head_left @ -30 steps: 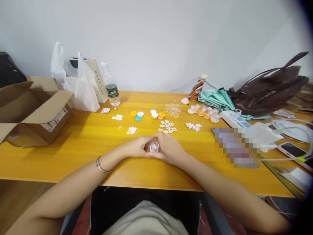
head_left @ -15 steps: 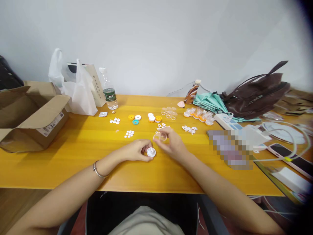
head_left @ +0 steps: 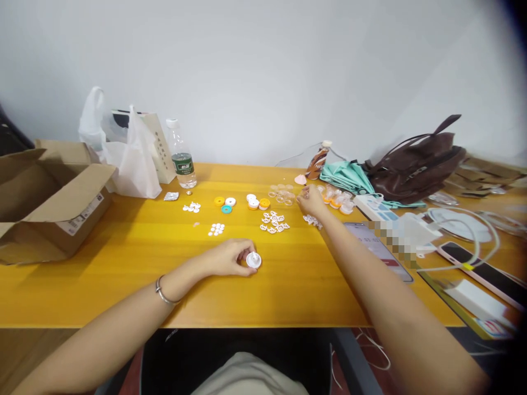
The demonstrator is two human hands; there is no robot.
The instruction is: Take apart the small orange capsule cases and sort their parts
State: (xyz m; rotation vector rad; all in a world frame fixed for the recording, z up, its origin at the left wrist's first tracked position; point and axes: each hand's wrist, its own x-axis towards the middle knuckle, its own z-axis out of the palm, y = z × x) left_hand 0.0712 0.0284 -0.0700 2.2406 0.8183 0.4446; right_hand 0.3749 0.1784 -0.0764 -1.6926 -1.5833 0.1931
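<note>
My left hand pinches a small white round plastic cap, raised in its middle, just over the table. Farther out, my right hand has its fingers curled together beside the clear domed pieces with orange bases; what they hold, if anything, I cannot make out. Left of that hand lie clear plastic rings. White fan-shaped pieces are spread out below the rings, and more of them lie partly behind my right wrist.
Yellow and white caps, a teal disc and small white discs lie mid-table. A water bottle and a cardboard box stand left. A phone, power strip and brown bag are right.
My right hand has moved away from the left hand, up and right to the domed pieces. It held a clear ring before. My left hand still holds the white cap.
</note>
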